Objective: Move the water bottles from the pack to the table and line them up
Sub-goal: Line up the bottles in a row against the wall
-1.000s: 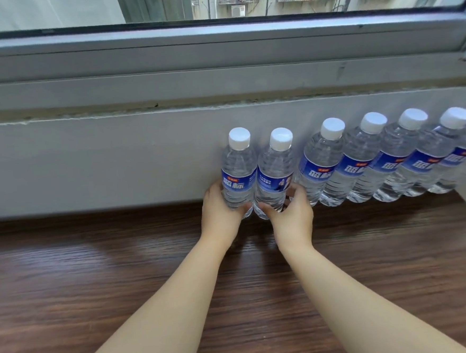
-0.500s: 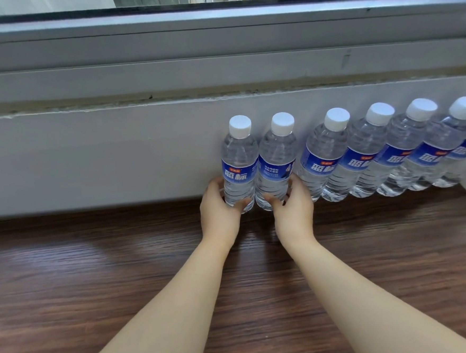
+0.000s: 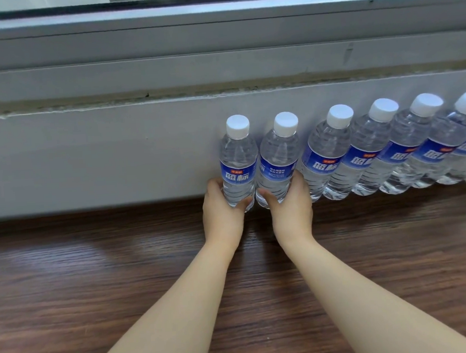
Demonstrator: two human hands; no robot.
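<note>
Our dark wood-grain table (image 3: 101, 282) against the grey wall.
On it we see a row of water bottles (image 3: 368, 150) standing along the back edge, white-capped, blue-labelled, side by side, running off to the right.

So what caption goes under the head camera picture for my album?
Left hand and right hand each grip a water bottle at the end of the row on the wooden table.
</note>
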